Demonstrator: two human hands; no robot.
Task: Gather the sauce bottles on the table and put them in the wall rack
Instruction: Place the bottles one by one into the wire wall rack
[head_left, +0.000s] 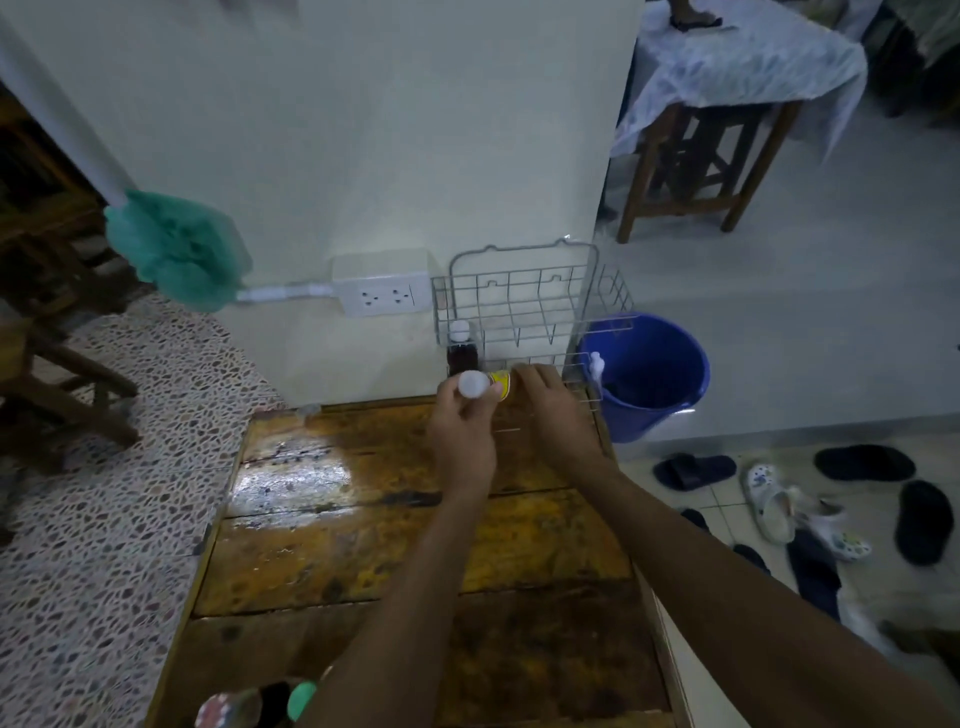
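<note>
Right now I am closing my left hand (462, 431) around a white-capped bottle (474, 385) while my right hand (553, 400), fingers curled, is steadying a yellow-labelled bottle (502, 383) at centre frame; either may be snagging the wall rack (524, 306) wires and tipping.

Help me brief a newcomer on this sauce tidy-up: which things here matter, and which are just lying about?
Part of the job:
wire wall rack
dark bottle in the rack
white-capped bottle in the left hand
right hand at the rack
bottles at the table's near edge
wooden table

Just lying about:
blue bucket
green duster
wall socket
sandals
</note>
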